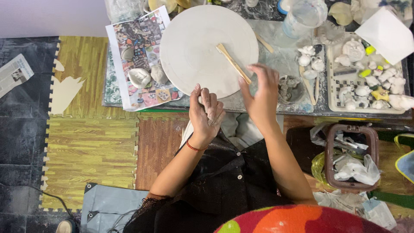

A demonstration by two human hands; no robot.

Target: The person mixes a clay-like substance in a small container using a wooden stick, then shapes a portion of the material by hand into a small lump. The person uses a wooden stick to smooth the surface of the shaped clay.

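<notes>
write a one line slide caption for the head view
Seated at a low table, clay-smeared left hand and right hand work beside a round clay slab with a wooden tool.

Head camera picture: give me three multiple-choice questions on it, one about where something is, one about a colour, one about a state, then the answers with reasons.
1. Where does the wooden stick lie?
A. on the round clay disc
B. in the bin
C. on the floor mat

2. What colour is the cord on the left wrist?
A. blue
B. red
C. white

3. What is the state of the left hand?
A. flat on the table
B. curled around a pale lump of clay
C. inside the bin

Answers:
1. A: the stick rests across the right part of the pale round clay disc, its lower end near the right hand.
2. B: a thin red cord circles the wrist.
3. B: the fingers bend around the pale lump of clay at the table's near edge.
</notes>
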